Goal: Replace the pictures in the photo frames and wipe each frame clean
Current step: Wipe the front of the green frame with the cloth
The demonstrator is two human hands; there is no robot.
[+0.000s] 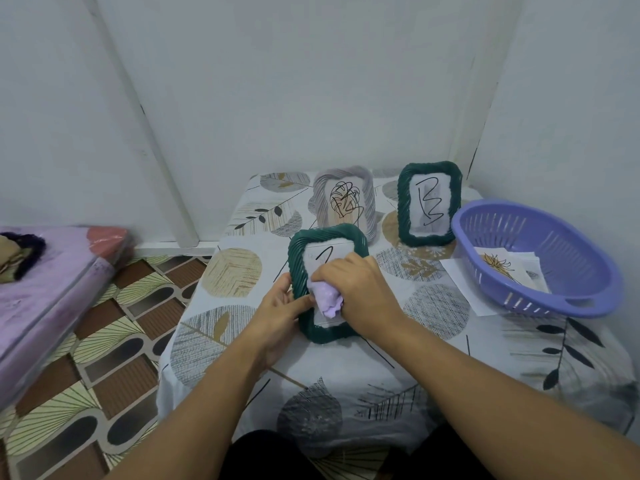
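Observation:
A dark green photo frame [298,258] stands tilted at the table's middle, holding a white paper with a black scribble. My left hand [277,308] grips its left edge, thumb on the front. My right hand [360,289] holds a crumpled lilac cloth [325,296] pressed against the frame's glass, covering much of the picture. Behind it stands a grey frame [343,199] with a scribbled drawing. Another green frame [429,202], showing a black "B", stands upright at the back right.
A purple plastic basket [540,292] at the right holds papers with drawings, and a white sheet [460,282] lies under it. The table wears a leaf-patterned cloth [346,375]. White walls close the back and right. A pink mattress [45,292] lies at the left on patterned floor.

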